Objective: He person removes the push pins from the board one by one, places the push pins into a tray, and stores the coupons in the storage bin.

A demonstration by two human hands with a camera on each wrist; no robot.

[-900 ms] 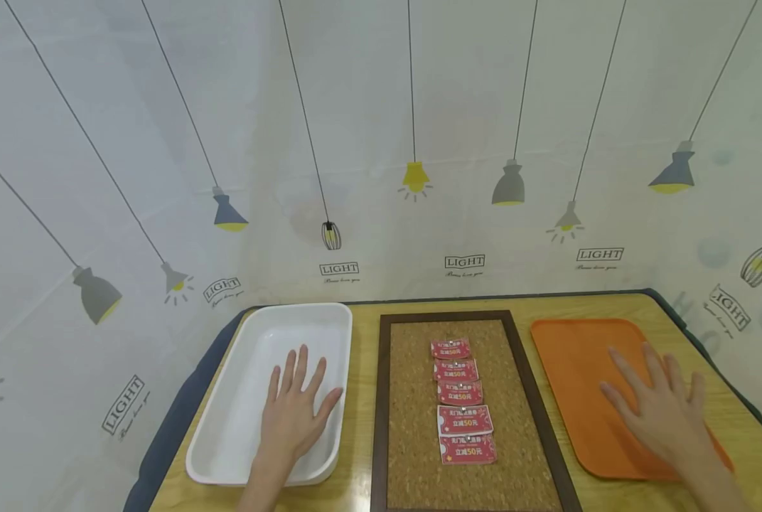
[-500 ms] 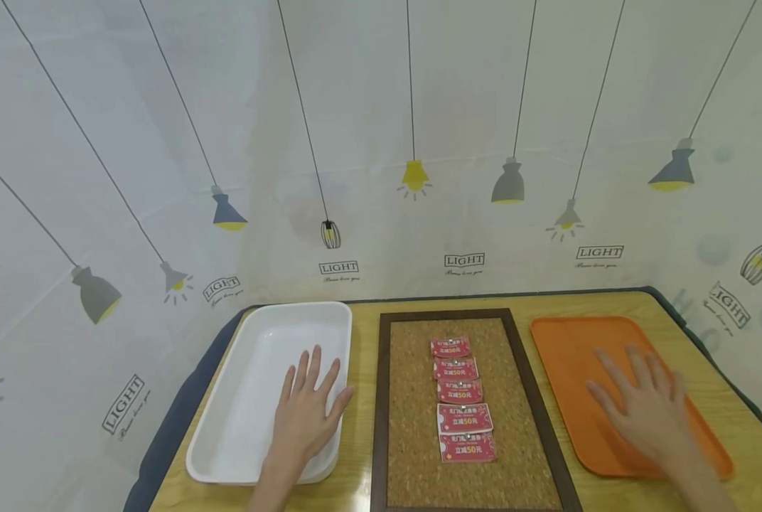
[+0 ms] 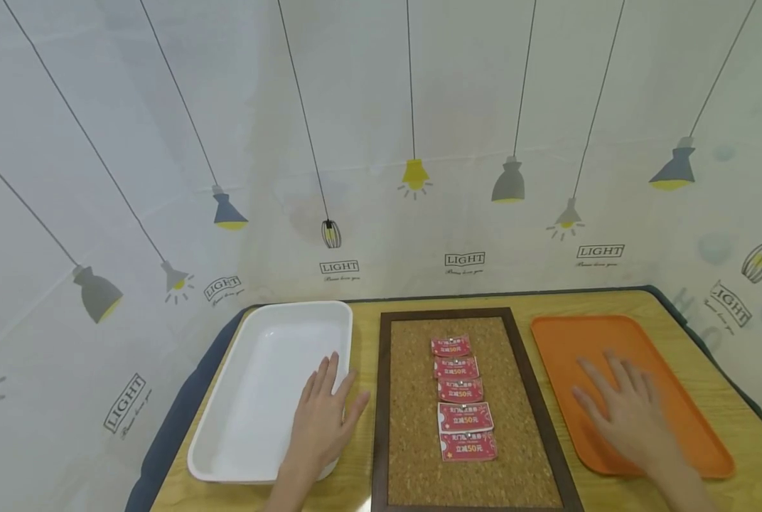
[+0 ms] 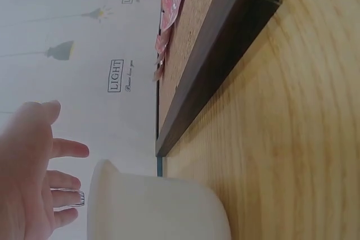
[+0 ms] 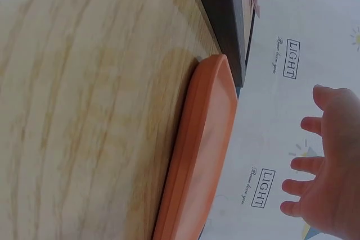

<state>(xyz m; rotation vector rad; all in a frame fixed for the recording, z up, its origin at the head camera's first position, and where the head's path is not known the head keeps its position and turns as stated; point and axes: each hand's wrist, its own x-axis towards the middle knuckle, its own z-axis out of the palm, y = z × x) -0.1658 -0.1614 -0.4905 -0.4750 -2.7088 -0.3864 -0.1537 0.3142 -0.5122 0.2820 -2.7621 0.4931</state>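
Note:
Between my two hands lies a cork board in a dark wooden frame. Several red coupons are pinned down its middle in a column, overlapping a little, each with a small pin at its top. My left hand hovers over the right side of a white plastic tub, fingers spread, holding nothing. Over an orange tray, my right hand is held in the air with fingers apart and nothing in it. Both wrist views show the hands raised above the tub's rim and the tray.
All three stand on a wooden table with a dark edge band. Behind it rises a pale wall covering printed with hanging lamps and the word LIGHT. Narrow strips of tabletop separate the board from the tub and the tray.
Both hands have drifted inward toward the cork board: the left one to the right, the right one to the left. Tub, board, coupons and tray stay in place.

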